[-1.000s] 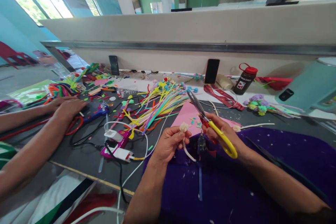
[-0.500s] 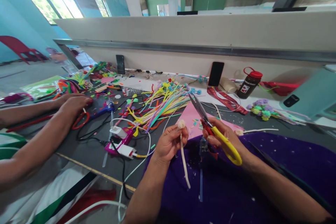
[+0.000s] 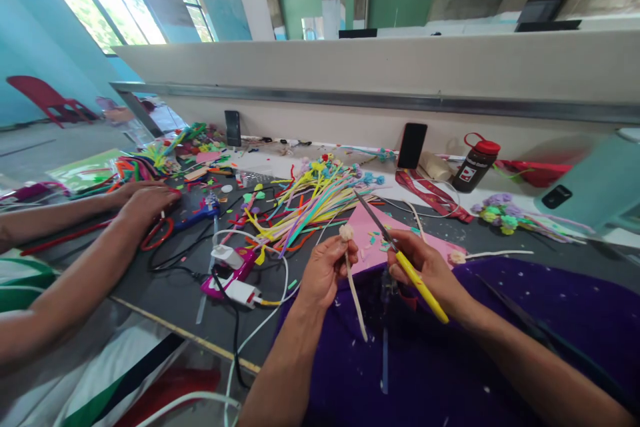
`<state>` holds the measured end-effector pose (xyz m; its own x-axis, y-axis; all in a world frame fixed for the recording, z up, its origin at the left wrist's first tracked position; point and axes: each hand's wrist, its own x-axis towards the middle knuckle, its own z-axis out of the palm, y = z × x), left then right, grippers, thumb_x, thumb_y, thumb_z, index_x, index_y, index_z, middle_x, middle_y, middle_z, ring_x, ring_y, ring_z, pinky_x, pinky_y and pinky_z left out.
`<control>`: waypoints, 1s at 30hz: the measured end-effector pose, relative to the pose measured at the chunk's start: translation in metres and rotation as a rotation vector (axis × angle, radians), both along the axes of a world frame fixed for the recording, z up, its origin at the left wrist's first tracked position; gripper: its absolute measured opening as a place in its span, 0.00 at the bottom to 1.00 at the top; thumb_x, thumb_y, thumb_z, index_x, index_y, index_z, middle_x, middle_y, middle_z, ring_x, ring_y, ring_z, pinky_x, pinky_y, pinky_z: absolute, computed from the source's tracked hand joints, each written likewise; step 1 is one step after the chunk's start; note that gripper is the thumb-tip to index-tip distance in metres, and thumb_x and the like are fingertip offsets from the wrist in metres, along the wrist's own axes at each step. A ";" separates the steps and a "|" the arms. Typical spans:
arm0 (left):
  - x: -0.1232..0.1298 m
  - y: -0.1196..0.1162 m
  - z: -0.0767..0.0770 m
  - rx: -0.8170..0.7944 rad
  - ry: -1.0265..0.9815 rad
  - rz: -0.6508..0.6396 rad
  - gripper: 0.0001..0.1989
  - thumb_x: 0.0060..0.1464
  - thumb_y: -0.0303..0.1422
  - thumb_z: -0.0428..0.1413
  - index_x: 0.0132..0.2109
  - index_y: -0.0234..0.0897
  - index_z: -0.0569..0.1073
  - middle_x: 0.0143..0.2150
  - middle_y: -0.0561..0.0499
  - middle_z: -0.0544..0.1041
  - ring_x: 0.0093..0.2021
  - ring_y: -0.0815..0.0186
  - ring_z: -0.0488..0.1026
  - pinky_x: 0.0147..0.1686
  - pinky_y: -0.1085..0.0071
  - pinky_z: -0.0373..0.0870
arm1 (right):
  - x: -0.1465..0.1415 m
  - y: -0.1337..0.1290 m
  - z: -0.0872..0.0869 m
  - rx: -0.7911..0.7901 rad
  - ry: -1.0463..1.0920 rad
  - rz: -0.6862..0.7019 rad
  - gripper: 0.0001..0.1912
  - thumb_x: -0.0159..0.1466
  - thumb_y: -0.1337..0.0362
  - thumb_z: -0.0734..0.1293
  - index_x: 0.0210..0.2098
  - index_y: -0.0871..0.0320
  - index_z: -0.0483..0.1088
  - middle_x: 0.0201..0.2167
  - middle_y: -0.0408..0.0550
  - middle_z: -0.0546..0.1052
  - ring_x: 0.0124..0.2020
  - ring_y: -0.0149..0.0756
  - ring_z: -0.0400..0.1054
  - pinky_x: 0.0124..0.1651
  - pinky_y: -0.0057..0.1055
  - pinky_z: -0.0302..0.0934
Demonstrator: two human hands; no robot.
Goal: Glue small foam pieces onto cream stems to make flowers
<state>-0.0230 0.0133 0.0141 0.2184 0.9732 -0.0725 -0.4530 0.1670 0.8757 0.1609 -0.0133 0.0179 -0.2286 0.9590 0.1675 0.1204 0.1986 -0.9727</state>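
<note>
My left hand pinches a cream pipe-cleaner flower just under its fluffy head, and the pale stem hangs down below the fingers. To its right, my right hand is closed around scissors with yellow handles. Their blades point up and left, apart from the flower, and look edge-on. A dark tool with a clear stick, partly hidden in shadow, lies between my forearms over the purple cloth. Behind my hands is a pink sheet with small scraps on it.
Another cream flower lies right of my right hand. Colourful pipe cleaners are heaped ahead. A magenta power strip with cables sits left. A co-worker's hands are farther left. A bottle and phone stand behind.
The scissors have turned in my right hand, so the blades and handles now show edge-on. The flower stays in my left hand, its stem swung slightly right. The view has shifted slightly.
</note>
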 end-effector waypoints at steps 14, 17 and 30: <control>0.005 -0.006 -0.003 0.141 0.288 -0.056 0.13 0.47 0.39 0.56 0.31 0.31 0.75 0.21 0.53 0.70 0.17 0.78 0.56 0.16 0.79 0.50 | -0.001 0.005 0.003 0.054 0.029 -0.086 0.24 0.52 0.64 0.67 0.48 0.54 0.59 0.28 0.40 0.65 0.29 0.29 0.60 0.31 0.27 0.56; 0.006 -0.005 -0.003 0.105 0.244 0.007 0.13 0.46 0.40 0.57 0.31 0.32 0.75 0.22 0.52 0.71 0.17 0.77 0.58 0.16 0.79 0.52 | 0.002 0.004 -0.002 0.161 -0.177 -0.154 0.29 0.52 0.64 0.67 0.52 0.52 0.57 0.31 0.42 0.66 0.31 0.30 0.61 0.33 0.27 0.57; 0.000 -0.004 0.001 -0.031 -0.006 -0.102 0.10 0.43 0.37 0.58 0.27 0.31 0.73 0.18 0.53 0.69 0.12 0.79 0.57 0.12 0.81 0.47 | 0.000 0.007 -0.006 0.038 0.102 0.022 0.23 0.54 0.62 0.66 0.48 0.52 0.58 0.32 0.43 0.65 0.31 0.29 0.61 0.33 0.27 0.57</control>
